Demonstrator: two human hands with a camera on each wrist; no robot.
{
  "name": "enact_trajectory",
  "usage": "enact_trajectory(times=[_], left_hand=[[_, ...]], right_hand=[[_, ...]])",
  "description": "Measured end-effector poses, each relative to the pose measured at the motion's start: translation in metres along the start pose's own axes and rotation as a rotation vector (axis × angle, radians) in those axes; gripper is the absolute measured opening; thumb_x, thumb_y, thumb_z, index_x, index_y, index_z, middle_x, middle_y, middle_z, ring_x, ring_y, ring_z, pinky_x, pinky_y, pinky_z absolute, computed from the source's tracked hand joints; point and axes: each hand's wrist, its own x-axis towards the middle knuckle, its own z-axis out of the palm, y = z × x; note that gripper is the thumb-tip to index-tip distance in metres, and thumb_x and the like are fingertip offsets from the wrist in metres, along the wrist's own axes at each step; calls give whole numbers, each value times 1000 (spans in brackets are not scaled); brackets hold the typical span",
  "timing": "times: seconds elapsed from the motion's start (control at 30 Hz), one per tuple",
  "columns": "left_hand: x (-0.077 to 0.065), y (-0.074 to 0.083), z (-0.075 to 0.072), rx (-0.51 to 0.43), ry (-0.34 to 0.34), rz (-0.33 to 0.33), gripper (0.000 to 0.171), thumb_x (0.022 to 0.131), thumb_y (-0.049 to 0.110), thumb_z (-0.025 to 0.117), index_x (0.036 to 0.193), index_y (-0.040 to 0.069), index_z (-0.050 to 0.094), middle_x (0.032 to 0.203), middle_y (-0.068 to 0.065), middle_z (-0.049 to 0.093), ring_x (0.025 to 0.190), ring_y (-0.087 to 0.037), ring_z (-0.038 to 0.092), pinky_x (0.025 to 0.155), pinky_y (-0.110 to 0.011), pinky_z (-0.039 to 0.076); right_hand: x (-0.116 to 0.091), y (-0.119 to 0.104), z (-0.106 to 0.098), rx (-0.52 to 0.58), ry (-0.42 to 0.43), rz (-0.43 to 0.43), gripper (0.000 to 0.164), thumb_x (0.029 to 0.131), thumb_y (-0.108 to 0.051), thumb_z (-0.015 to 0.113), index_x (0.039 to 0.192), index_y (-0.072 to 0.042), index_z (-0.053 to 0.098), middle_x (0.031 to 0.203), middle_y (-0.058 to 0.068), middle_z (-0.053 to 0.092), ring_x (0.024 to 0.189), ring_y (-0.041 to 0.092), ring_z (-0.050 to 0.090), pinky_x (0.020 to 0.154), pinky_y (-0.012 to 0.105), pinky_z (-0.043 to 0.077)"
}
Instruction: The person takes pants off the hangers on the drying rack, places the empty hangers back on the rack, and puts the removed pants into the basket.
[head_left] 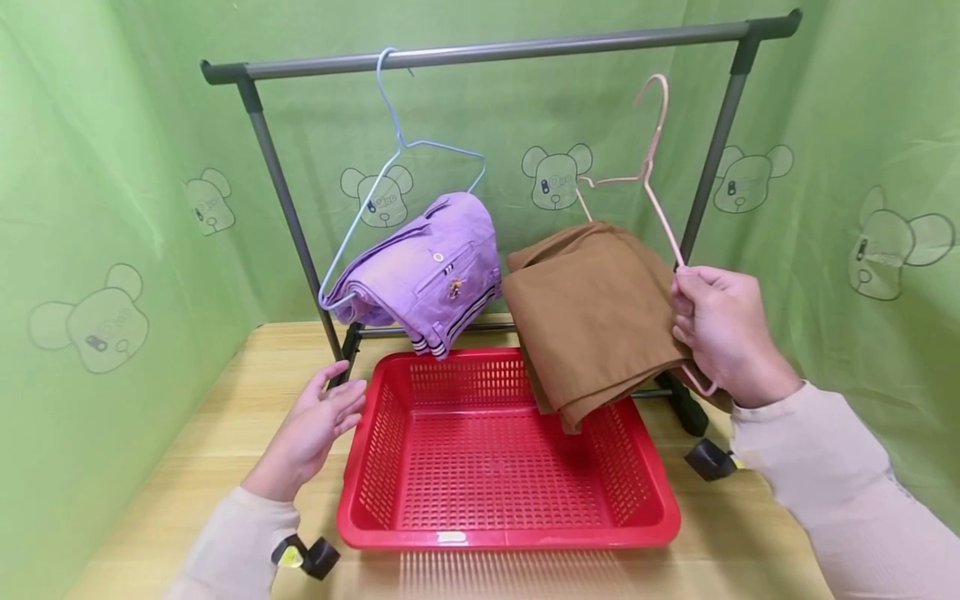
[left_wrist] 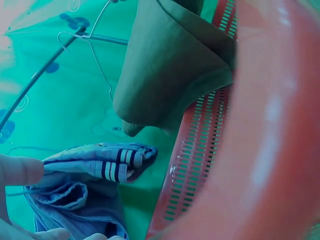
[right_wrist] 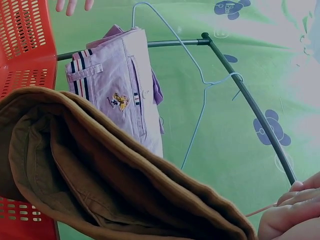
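My right hand pinches the side of a pink wire hanger, with folded brown trousers draped over it. The hanger's hook is below the rail and off it. Beside the basket's left rim, my left hand has relaxed, spread fingers and holds nothing. A blue hanger hooks over the rail and carries a folded purple garment with striped trim. In the right wrist view the brown trousers fill the foreground. The left wrist view shows the purple garment near my fingers.
A red perforated basket stands on the wooden table below the clothes. The rack's dark posts rise behind it at both sides. Green cloth with bear drawings encloses the back and sides.
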Motion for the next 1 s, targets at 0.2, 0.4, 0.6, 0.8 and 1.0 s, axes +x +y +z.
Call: enact_trajectory(times=[0.2,0.4,0.6,0.8,1.0], left_hand=[[2,6,7,-9,-29,1,60,102,10,45,152,4,12,146,-28,27,133,-39,34,106,-39,37],[3,10,18,-18,-60,5,59,102,8,45,151,3,13,147,-30,27,136,-42,31,111,-49,27],[9,13,30,-19,-75,13,57,101,9,48,149,1,17,148,-29,29,136,-41,33,109,-49,30],[13,13,44,-9,-91,20,59,100,10,49,149,1,17,146,-29,33,134,-42,35,108,-50,33],[16,11,56,-6,-110,18,61,100,11,51,150,3,18,145,-27,36,133,-41,37,107,-50,34]], right_hand=[[-1,0,1,-12,-4,-1,33,101,-4,45,72,-2,60,54,-1,42,38,7,31,42,31,8],[-2,0,1,-13,-8,2,32,101,-6,47,72,0,60,55,-1,42,38,7,30,42,30,9],[-3,0,2,-7,-11,1,31,101,-6,47,73,1,59,55,-1,42,38,7,31,42,30,9],[-4,-1,3,-1,-14,-3,31,101,-5,47,73,1,59,54,-1,42,38,6,32,41,29,10],[-6,-1,3,-1,-10,6,32,102,-5,46,73,0,60,54,-1,43,38,6,33,41,28,11]])
